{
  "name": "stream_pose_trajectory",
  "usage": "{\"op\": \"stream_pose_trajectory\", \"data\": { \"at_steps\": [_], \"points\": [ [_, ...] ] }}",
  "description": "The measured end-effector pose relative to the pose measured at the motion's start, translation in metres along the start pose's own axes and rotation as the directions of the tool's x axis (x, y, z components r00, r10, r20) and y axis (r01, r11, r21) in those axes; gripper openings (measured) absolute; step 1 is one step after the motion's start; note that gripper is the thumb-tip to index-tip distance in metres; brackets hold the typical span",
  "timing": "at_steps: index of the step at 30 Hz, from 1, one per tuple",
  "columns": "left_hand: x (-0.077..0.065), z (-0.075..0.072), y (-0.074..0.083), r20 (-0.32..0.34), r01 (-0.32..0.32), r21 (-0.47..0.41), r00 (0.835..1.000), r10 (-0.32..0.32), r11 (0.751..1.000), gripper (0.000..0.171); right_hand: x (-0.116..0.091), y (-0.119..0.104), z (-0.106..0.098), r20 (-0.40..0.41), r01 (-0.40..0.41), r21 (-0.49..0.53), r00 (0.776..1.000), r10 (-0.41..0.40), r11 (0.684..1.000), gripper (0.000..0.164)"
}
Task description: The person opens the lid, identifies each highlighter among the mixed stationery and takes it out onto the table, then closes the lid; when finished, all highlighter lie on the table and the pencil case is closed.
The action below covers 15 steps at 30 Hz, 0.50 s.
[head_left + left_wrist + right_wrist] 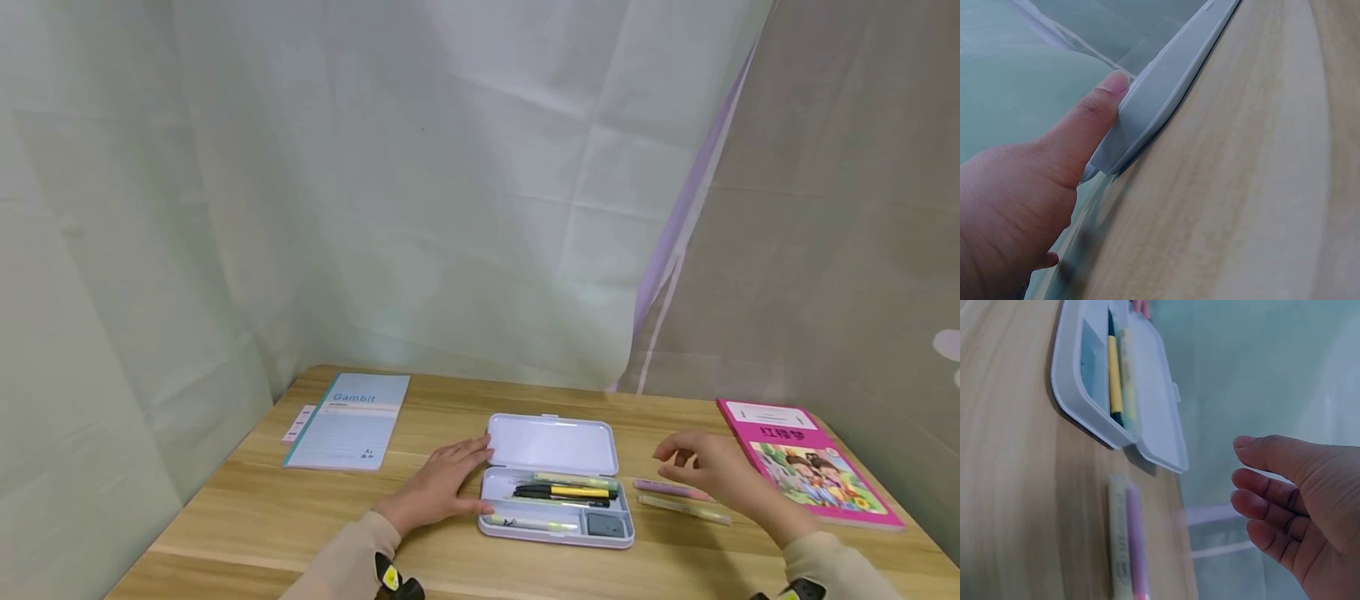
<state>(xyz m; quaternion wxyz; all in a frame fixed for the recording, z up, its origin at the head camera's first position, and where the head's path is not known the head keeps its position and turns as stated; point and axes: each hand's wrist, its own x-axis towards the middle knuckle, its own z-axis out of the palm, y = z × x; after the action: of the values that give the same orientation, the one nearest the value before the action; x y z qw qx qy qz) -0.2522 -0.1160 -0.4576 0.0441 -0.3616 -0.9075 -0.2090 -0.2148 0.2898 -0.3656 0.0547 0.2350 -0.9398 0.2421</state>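
A white pencil case (555,541) lies unfolded on the table, its lid (552,443) tipped back. Inside are several pens, among them a black-and-yellow pen (567,492), and a dark grey square block (604,525). My left hand (435,492) rests at the case's left end, thumb (1094,115) against its side wall and fingers by the lid. To the right of the case, a pink-purple pen (671,490) and a pale yellow pen (683,509) lie side by side. My right hand (720,471) hovers above them, fingers loosely bent, holding nothing.
At the left lies a light blue notebook (348,429) over a pink-and-white slip (298,423). A magenta book (813,467) with a cartoon cover sits near the right edge, behind my right wrist. Pale curtains (465,208) hang behind the wooden table (247,517).
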Motion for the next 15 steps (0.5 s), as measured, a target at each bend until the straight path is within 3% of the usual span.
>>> {"op": "stream_pose_trajectory", "data": {
  "at_steps": [11, 15],
  "points": [
    [0.000, 0.000, 0.000, 0.024, 0.026, -0.008, 0.999, -0.026, 1.000, 0.083, 0.014, -0.005, 0.026, 0.054, 0.003, 0.058, 0.999, -0.006, 0.998, 0.013],
    [-0.001, 0.000, 0.000, 0.004, 0.006, -0.012, 1.000, -0.005, 1.000, 0.083, 0.018, -0.006, 0.035, 0.040, 0.023, 0.078, 0.999, -0.026, 0.997, 0.010]
  ]
}}
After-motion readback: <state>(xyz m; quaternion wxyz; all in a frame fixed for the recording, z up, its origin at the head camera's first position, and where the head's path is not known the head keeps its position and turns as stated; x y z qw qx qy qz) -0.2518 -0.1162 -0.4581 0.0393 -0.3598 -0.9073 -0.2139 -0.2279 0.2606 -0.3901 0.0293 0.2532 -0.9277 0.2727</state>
